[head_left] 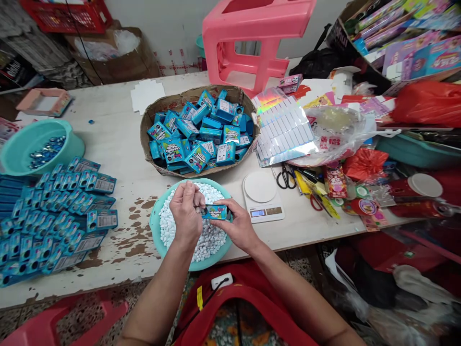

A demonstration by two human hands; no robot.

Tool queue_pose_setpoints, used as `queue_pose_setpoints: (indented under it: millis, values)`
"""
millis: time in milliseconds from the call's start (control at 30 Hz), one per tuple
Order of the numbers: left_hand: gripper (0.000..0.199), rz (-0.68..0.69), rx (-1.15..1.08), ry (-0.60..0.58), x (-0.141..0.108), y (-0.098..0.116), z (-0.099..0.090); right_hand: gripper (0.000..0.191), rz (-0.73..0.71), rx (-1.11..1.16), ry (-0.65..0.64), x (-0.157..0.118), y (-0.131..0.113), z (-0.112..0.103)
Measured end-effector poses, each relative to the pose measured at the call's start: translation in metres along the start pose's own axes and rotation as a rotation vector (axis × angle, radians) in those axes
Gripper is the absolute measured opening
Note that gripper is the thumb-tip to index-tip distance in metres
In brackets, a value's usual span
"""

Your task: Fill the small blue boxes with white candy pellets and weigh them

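Right hand (242, 229) grip is clamping the blue box (216, 212) above white pieces (213, 192) in the bowl (154, 226), left hand (186, 214) fingers closing together beside it, contents unclear, likely needing steady alignment.

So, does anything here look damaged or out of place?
The table has brown patches left of the middle bowl, its surface worn away. The back stool looks odd, being up on the table, not the floor.
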State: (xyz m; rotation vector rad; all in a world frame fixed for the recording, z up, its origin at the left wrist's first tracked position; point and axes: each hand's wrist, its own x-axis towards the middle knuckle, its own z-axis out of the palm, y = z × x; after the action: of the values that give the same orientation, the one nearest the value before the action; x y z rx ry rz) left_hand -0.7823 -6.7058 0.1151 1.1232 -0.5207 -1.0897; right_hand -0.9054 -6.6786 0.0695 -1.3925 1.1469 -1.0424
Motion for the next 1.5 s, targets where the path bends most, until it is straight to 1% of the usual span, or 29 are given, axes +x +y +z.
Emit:
queue_pose_setpoints:
  millis: [100, 200, 267, 333, 367, 400, 500, 533, 567, 633, 667, 700, 733, 800, 867, 900, 967, 1067, 1133, 1167, 1233, 1300, 1333, 1400, 1500]
  values:
    - [0.027, 0.035, 0.015, 0.025, 0.000, -0.003, 0.004, 0.037, -0.022, -0.009, 0.009, 0.003, -0.001, 0.001]
    - [0.027, 0.022, -0.025, 0.042, 0.004, -0.003, 0.006, 0.036, -0.013, -0.008, 0.017, 0.004, 0.000, 0.000]
    - [0.027, -0.001, -0.027, 0.047, 0.009, -0.005, 0.001, 0.036, 0.021, 0.029, 0.016, 0.004, 0.002, -0.005]
    - [0.026, -0.013, 0.049, 0.065, 0.014, -0.010, -0.012, 0.038, 0.076, 0.116, 0.038, 0.001, 0.006, -0.017]
    - [0.027, -0.012, 0.143, 0.067, 0.017, -0.015, -0.022, 0.039, 0.097, 0.158, 0.069, 0.000, 0.009, -0.027]
    - [0.027, -0.010, 0.283, 0.053, 0.020, -0.020, -0.032, 0.040, 0.112, 0.188, 0.117, -0.001, 0.014, -0.039]
    - [0.028, 0.018, 0.852, -0.053, 0.034, -0.037, -0.060, 0.042, 0.143, 0.183, 0.296, 0.003, 0.041, -0.080]
    - [0.027, 0.063, 1.018, -0.068, 0.041, -0.042, -0.065, 0.042, 0.154, 0.167, 0.344, 0.007, 0.053, -0.094]
    - [0.025, 0.138, 1.147, -0.058, 0.051, -0.046, -0.067, 0.043, 0.159, 0.147, 0.385, 0.012, 0.066, -0.107]
    - [0.028, 0.340, 1.316, 0.015, 0.077, -0.053, -0.063, 0.044, 0.152, 0.108, 0.444, 0.023, 0.092, -0.128]
    - [0.034, 0.425, 1.374, 0.054, 0.092, -0.056, -0.057, 0.044, 0.147, 0.095, 0.458, 0.029, 0.104, -0.136]
    - [0.043, 0.466, 1.427, 0.079, 0.108, -0.058, -0.051, 0.045, 0.145, 0.087, 0.466, 0.035, 0.115, -0.143]
    - [0.051, 0.458, 1.474, 0.088, 0.123, -0.061, -0.044, 0.045, 0.146, 0.082, 0.467, 0.040, 0.123, -0.148]
    - [0.062, 0.367, 1.545, 0.082, 0.146, -0.065, -0.032, 0.046, 0.155, 0.075, 0.460, 0.047, 0.135, -0.154]
    - [0.066, 0.300, 1.578, 0.077, 0.156, -0.067, -0.026, 0.046, 0.162, 0.071, 0.441, 0.049, 0.138, -0.157]
    - [0.066, 0.297, 1.582, 0.079, 0.156, -0.068, -0.025, 0.047, 0.164, 0.070, 0.430, 0.048, 0.137, -0.158]
    - [0.063, 0.333, 1.573, 0.087, 0.146, -0.069, -0.028, 0.052, 0.167, 0.065, 0.409, 0.042, 0.133, -0.160]
    - [0.052, 0.405, 1.558, 0.069, 0.118, -0.070, -0.042, 0.065, 0.183, 0.053, 0.421, 0.024, 0.127, -0.170]
    - [0.043, 0.408, 1.571, 0.021, 0.096, -0.072, -0.055, 0.064, 0.203, 0.065, 0.486, 0.004, 0.127, -0.178]
    - [0.041, 0.380, 1.584, -0.027, 0.084, -0.073, -0.062, 0.059, 0.224, 0.069, 0.542, -0.007, 0.128, -0.182]
    - [0.041, 0.288, 1.620, -0.186, 0.065, -0.076, -0.073, 0.047, 0.285, 0.056, 0.677, -0.031, 0.134, -0.188]
    - [0.044, 0.215, 1.664, -0.362, 0.050, -0.079, -0.079, 0.040, 0.345, 0.021, 0.788, -0.054, 0.141, -0.191]
    - [0.045, 0.204, 1.693, -0.419, 0.045, -0.080, -0.079, 0.039, 0.364, 0.006, 0.822, -0.064, 0.144, -0.190]
    - [0.045, 0.212, 1.755, -0.465, 0.039, -0.082, -0.078, 0.040, 0.383, -0.004, 0.847, -0.078, 0.149, -0.188]
    - [0.041, 0.201, 1.817, -0.503, 0.035, -0.081, -0.073, 0.041, 0.393, -0.005, 0.855, -0.088, 0.152, -0.180]
